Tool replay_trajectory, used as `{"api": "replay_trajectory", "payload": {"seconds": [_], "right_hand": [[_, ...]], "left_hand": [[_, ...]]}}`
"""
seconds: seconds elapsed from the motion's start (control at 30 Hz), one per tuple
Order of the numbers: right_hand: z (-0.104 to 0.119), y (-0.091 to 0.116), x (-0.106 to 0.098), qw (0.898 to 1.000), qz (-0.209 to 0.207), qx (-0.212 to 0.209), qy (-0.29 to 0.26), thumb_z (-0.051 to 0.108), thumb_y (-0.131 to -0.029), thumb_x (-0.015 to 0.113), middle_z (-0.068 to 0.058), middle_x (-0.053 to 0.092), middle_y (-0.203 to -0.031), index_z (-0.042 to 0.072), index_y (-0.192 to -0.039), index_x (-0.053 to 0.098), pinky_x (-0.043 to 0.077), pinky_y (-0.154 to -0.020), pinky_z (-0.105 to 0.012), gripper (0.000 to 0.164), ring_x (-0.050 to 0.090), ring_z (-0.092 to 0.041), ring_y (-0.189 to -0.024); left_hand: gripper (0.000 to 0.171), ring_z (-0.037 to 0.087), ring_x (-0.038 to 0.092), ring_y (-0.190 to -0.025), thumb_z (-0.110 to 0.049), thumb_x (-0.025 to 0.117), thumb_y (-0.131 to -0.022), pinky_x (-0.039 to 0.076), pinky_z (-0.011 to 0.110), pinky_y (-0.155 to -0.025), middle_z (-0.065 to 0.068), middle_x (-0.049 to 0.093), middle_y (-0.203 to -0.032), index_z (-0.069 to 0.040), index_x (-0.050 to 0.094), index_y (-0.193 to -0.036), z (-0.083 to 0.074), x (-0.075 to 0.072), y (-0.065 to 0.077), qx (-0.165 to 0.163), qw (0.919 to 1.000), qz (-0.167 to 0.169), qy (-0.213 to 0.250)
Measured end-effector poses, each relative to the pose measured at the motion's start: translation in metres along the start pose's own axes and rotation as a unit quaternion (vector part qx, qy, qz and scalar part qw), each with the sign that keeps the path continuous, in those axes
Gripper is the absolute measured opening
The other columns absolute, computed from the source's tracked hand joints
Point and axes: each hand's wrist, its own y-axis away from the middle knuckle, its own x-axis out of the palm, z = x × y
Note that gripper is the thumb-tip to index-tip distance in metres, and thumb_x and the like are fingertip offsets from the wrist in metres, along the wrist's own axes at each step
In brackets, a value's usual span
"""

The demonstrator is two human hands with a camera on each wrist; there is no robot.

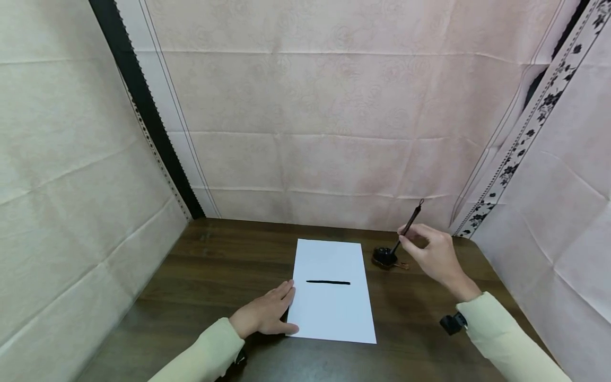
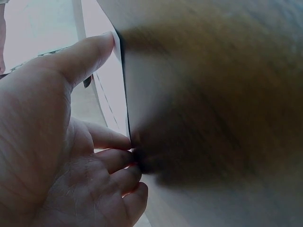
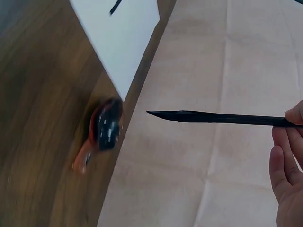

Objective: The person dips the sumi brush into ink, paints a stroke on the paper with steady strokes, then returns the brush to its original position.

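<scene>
My right hand (image 1: 435,257) pinches a dark writing brush (image 1: 411,220) by its shaft, with the bristle end down and the hanging loop up. In the head view the lower end overlaps a small black ink dish (image 1: 382,255) that has a brown, handle-like piece. The right wrist view shows the brush's black, pointed tip (image 3: 163,115) apart from the dish (image 3: 108,125). A white sheet of paper (image 1: 334,315) bears one black horizontal stroke (image 1: 328,282). At its left edge rests my left hand (image 1: 268,312), fingers extended and thumb (image 2: 97,51) on the paper near the lower corner.
The paper and dish lie on a dark brown wooden table (image 1: 191,302). Pale cloth hangs stand behind (image 1: 310,106), at the left (image 1: 71,185) and at the right (image 1: 549,212). A black device (image 1: 452,322) sits at my right wrist.
</scene>
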Motion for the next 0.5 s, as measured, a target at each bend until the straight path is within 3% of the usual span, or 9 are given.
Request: {"api": "replay_trajectory", "payload": {"seconds": [0.1, 0.33, 0.5], "right_hand": [[-0.006, -0.002, -0.008, 1.0, 0.002, -0.005, 0.021, 0.0, -0.087, 0.083, 0.004, 0.078, -0.089, 0.014, -0.101, 0.08, 0.051, -0.072, -0.02, 0.02, 0.066, 0.004, -0.082], [-0.016, -0.005, -0.022, 0.998, 0.014, -0.036, 0.056, -0.004, -0.085, 0.083, -0.001, 0.08, -0.093, 0.011, -0.103, 0.08, 0.051, -0.077, -0.013, 0.024, 0.074, -0.017, -0.083], [-0.019, -0.005, -0.026, 0.996, 0.024, -0.059, 0.068, -0.007, -0.083, 0.083, -0.003, 0.08, -0.096, 0.008, -0.105, 0.08, 0.057, -0.075, -0.023, 0.027, 0.076, -0.026, -0.083]], "left_hand": [[0.099, 0.031, 0.02, -0.165, -0.055, 0.073, -0.095, 0.027, 0.051, -0.132, 0.014, 0.018, -0.178, -0.001, 0.029, -0.165, 0.0, 0.0, -0.001, 0.001, 1.0, -0.001, -0.002], [0.099, 0.031, 0.02, -0.165, -0.055, 0.073, -0.095, 0.027, 0.051, -0.132, 0.015, 0.018, -0.178, 0.0, 0.03, -0.165, 0.0, 0.0, 0.0, 0.003, 1.0, -0.001, -0.003], [0.099, 0.031, 0.02, -0.166, -0.055, 0.073, -0.095, 0.027, 0.051, -0.132, 0.015, 0.017, -0.178, -0.001, 0.029, -0.165, 0.001, 0.0, -0.001, 0.001, 1.0, 0.001, 0.0]]}}
